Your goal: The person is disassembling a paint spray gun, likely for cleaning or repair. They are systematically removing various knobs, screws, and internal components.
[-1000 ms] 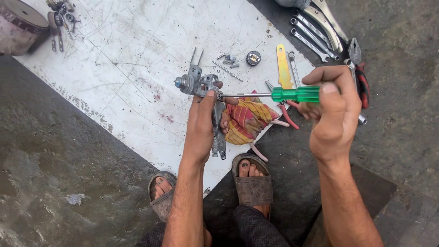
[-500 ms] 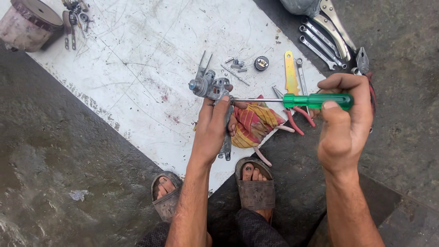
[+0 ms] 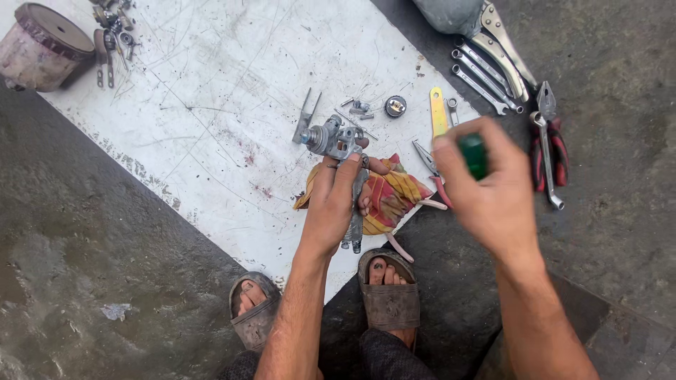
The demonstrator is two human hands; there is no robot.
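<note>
Metal part [image 3: 332, 139] in left hand [image 3: 334, 204]; right hand [image 3: 486, 190] grips green screwdriver [image 3: 474, 155].

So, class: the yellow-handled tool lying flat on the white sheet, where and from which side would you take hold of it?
Grip the yellow-handled tool by its far end, coming from above. It lies flat and lengthwise away from the person, its near end close beside the right hand and pliers, while the far end has bare white sheet around it for the fingers.

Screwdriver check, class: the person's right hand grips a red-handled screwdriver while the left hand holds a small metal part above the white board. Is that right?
Not quite. The head view shows the screwdriver handle in the right hand is green, not red. The left hand does hold the small metal part above the white board.
</note>
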